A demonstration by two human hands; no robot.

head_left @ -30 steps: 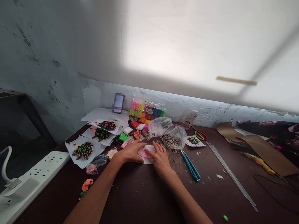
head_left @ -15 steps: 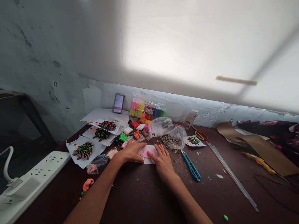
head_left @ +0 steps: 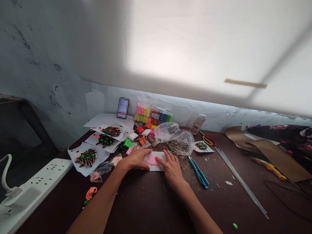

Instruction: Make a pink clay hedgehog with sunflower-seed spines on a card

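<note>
I see the left hand [head_left: 138, 158] and right hand [head_left: 172, 165] at either side of white paper [head_left: 161, 154] bearing a pink patch [head_left: 152, 159]; farther right lies a blue cutter [head_left: 199, 173].

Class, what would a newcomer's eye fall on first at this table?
Low in the centre, the left hand and right hand frame a pink shape on a white card. To the left lie spiky, dark figures dotted with green or orange; behind, near the wall, sits a rainbow-coloured pack.

The left hand [head_left: 137, 158] covers one end of the pink-marked paper [head_left: 157, 167], pixelation blurs the phone [head_left: 123, 108], and the power strip [head_left: 46, 180] is cut off at lower left.
</note>
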